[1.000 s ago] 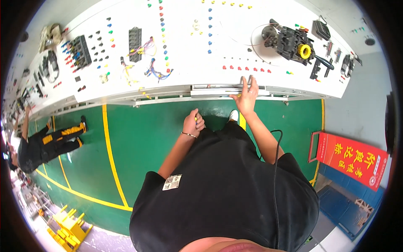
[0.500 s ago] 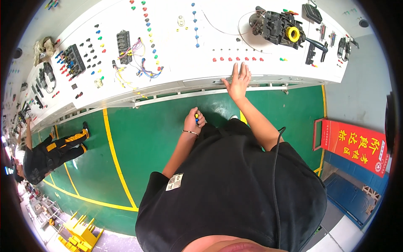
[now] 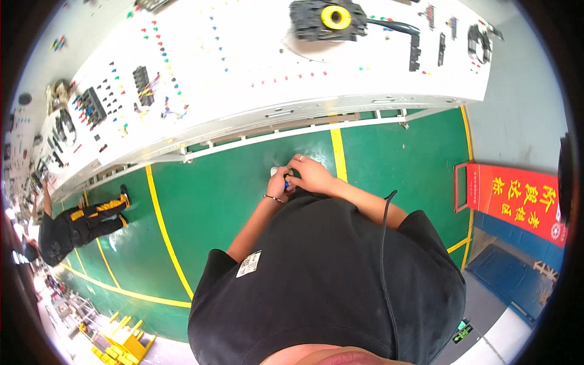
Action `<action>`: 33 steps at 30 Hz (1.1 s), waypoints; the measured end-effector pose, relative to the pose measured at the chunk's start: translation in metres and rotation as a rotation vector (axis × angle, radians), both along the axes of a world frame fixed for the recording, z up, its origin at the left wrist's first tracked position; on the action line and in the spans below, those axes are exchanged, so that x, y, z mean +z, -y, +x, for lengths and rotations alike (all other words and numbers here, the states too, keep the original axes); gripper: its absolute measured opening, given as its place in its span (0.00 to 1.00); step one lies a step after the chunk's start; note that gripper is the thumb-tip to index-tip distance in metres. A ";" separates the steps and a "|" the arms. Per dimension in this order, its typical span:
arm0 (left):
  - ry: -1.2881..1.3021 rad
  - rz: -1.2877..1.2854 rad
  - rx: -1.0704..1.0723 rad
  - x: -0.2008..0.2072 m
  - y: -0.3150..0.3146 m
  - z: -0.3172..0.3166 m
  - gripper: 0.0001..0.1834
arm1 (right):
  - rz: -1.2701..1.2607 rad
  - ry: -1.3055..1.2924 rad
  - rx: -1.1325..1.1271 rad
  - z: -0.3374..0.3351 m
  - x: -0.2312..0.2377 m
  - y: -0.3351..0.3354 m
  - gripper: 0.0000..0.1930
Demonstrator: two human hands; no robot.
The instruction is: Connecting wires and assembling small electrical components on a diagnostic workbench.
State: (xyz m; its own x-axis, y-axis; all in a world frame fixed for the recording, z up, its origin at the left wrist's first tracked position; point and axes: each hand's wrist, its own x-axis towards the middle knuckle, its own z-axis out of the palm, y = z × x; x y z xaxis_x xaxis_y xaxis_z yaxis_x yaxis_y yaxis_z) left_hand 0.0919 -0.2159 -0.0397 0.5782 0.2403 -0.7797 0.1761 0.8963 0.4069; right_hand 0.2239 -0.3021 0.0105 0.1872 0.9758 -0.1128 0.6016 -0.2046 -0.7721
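My left hand (image 3: 278, 184) is closed in front of my waist. Between its fingers shows a small blue and yellow thing (image 3: 286, 182), too small to name. My right hand (image 3: 313, 176), with a ring on it, has met the left one there; its fingers are bent in against the same spot, and what their tips grip is hidden. Beyond both hands stands a white workbench (image 3: 243, 100), with a row of small red sockets (image 3: 289, 78) on its top. Farther back on it lies a black steering column switch unit (image 3: 304, 21) with a yellow ring and a stalk.
Black connector blocks (image 3: 91, 107) and several coloured plugs sit along the bench's left part. A person in black (image 3: 73, 230) stands at its far left end. A red sign (image 3: 514, 201) is at right, and yellow stools (image 3: 125, 340) stand at lower left. A black cable (image 3: 384, 274) hangs over my shirt.
My right hand has left the bench's front edge and come down to my left hand. My left hand stays at my waist. The view has swung, so the bench sits farther left and up.
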 end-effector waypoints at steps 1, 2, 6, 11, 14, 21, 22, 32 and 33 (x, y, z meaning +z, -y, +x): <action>-0.027 0.035 -0.031 0.003 0.010 0.009 0.14 | 0.002 0.014 -0.056 0.003 0.005 0.015 0.16; -0.025 0.041 -0.048 0.005 0.021 0.017 0.14 | 0.007 0.016 -0.073 0.006 0.007 0.030 0.16; 0.013 -0.043 -0.083 -0.003 0.071 0.053 0.16 | 0.002 -0.060 -0.256 0.028 0.001 0.090 0.16; 0.023 0.062 -0.329 -0.014 0.137 0.098 0.21 | 0.055 -0.112 -0.444 0.060 -0.007 0.164 0.12; -0.034 0.118 -0.412 -0.007 0.166 0.127 0.23 | 0.065 -0.084 -0.490 0.070 -0.008 0.206 0.07; 0.028 0.046 -0.523 0.015 0.195 0.186 0.19 | 0.213 -0.084 -0.675 0.106 -0.004 0.244 0.05; 0.026 0.047 -0.531 0.010 0.198 0.191 0.19 | 0.202 -0.108 -0.692 0.112 -0.001 0.247 0.06; 0.185 -0.039 -0.593 -0.003 0.209 0.313 0.19 | 0.190 -0.334 -0.920 0.214 -0.006 0.270 0.08; 0.195 -0.075 -0.562 -0.008 0.210 0.330 0.19 | 0.173 -0.358 -0.936 0.232 -0.013 0.276 0.07</action>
State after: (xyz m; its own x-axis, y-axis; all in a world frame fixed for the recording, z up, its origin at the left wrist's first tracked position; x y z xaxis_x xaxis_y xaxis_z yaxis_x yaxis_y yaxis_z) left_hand 0.4218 -0.4255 -0.0472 0.7349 -0.1948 -0.6496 0.5597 0.7151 0.4188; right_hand 0.4561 -0.5781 -0.0020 0.8672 0.4630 -0.1833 -0.0152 -0.3432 -0.9391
